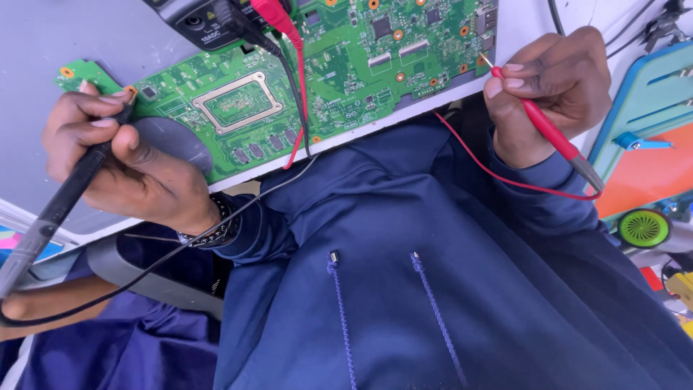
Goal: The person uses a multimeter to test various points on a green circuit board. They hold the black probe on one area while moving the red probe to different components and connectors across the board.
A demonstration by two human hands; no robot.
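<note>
Head view, left hand pinching black probe, right hand pinching red probe, tips seemingly touching green circuit board.

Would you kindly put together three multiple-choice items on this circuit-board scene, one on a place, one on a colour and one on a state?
1. Where does the tip of the red probe rest?
A. At the right edge of the green circuit board
B. On the metal frame in the board's middle
C. On the blue sweater

2. What colour is the probe in the left hand?
A. Yellow
B. Black
C. White

3. How does the right hand hold its probe?
A. Lying open beside it
B. Pinched in the fingers like a pen
C. By the lead alone

Answers: 1 A, the metal tip meets the board's right edge; 2 B, the black probe runs through the left hand's fist; 3 B, thumb and fingertips close round the red shaft near its tip.
</note>
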